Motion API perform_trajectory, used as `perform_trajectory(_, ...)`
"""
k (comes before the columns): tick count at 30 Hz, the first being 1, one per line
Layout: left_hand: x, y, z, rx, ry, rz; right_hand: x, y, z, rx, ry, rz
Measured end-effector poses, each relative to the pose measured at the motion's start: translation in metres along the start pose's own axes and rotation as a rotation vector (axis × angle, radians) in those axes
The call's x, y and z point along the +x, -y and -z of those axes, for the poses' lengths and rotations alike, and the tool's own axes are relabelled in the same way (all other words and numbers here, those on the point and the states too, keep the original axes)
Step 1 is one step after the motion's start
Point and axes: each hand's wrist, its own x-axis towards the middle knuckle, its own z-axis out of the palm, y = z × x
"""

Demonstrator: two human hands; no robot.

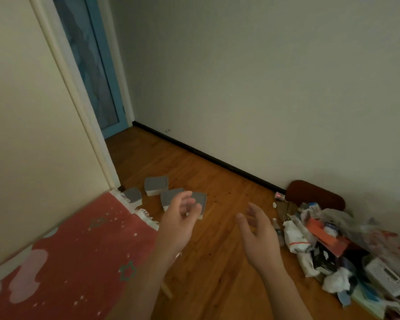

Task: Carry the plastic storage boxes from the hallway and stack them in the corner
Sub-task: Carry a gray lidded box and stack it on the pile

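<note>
Several small storage boxes with grey lids and white sides lie scattered on the wooden floor near the door frame: one by the rug's fringe point(132, 195), one farther back point(156, 185), one in the middle point(169, 197) and one partly behind my fingers point(201, 202). My left hand point(179, 224) reaches out above the floor in front of the boxes, fingers apart, holding nothing. My right hand point(259, 239) is held out beside it, palm turned inward, fingers spread and empty. Both hands are slightly blurred.
A red rug point(74, 257) with pale clouds and stars covers the floor at lower left. A heap of bags, packets and boxes point(333, 245) lies against the right wall, with a dark red bolster point(314, 195) behind it. A blue door point(95, 65) stands at the back left.
</note>
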Motion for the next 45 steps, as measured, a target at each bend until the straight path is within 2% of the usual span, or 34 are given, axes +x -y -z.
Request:
perform_trajectory(8,0.076,-0.004,-0.042,-0.002,-0.161,0.087,0.114,-0.022,0.01,0.004,0.118,0.028)
perform_trajectory(12,0.11,0.0,-0.058,-0.017,-0.181,0.131,0.161,-0.029,-0.003,-0.027,0.15,0.03)
perform_trajectory(18,0.19,0.022,-0.056,-0.069,-0.228,0.198,0.244,-0.022,-0.053,-0.045,0.261,0.082)
perform_trajectory(29,0.342,0.051,-0.056,-0.13,-0.237,0.307,0.407,-0.002,-0.13,-0.101,0.361,0.13)
perform_trajectory(40,0.442,0.078,-0.078,-0.055,-0.27,0.46,0.538,-0.032,-0.182,-0.211,0.553,0.118)
perform_trajectory(45,0.493,0.095,-0.094,-0.027,-0.372,0.561,0.612,-0.048,-0.216,-0.233,0.664,0.144)
